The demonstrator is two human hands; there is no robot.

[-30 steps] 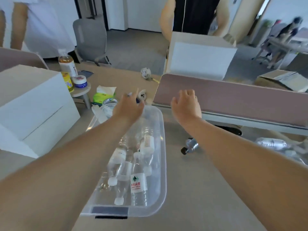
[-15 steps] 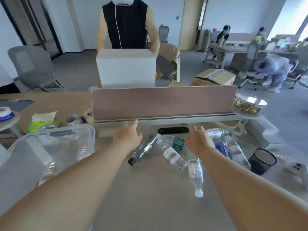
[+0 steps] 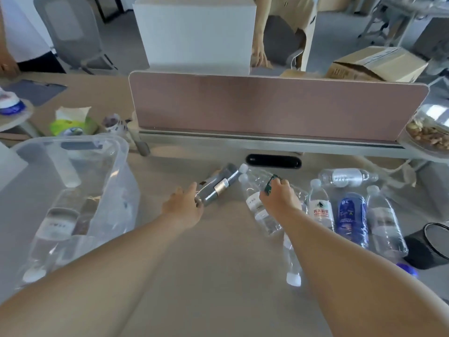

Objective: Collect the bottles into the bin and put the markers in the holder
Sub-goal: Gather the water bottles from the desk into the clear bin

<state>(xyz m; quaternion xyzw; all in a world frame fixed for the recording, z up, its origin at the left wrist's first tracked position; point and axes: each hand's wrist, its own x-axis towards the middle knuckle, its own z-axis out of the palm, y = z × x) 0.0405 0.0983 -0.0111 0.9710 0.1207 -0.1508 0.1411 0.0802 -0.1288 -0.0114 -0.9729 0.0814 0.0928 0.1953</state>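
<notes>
Gripping the near end of a grey bottle (image 3: 220, 188) with the left hand (image 3: 184, 207), fingers curled round it, its far end slanting away across the desk (image 3: 206, 276). Clutching with the right hand (image 3: 279, 201) a clear bottle with a green label (image 3: 259, 177), fingers hooked over the label, its white cap just beside the grey bottle's far end. Lying alongside, partly under that same hand, a clear bottle with a white label (image 3: 254, 203). Lined up just right of that hand, caps pointing away: a red-label bottle (image 3: 320, 210), a blue bottle (image 3: 351, 215) and a plain clear bottle (image 3: 386, 222). Lying crosswise behind that row, a sideways bottle (image 3: 347, 177); poking out from under the right forearm, a half-hidden bottle (image 3: 292, 271), cap toward the near edge. Standing at the far right of the desk, a black mesh holder (image 3: 422, 254), partly cut off by the frame edge. Sitting at the left, well apart from both hands, a clear plastic bin (image 3: 111, 178) with several stored bottles (image 3: 52, 224) lying inside. Rising along the back of the desk, a pink divider (image 3: 267, 105), with a green tissue pack (image 3: 73, 124) near its left end and a white box (image 3: 194, 32) beyond it.
</notes>
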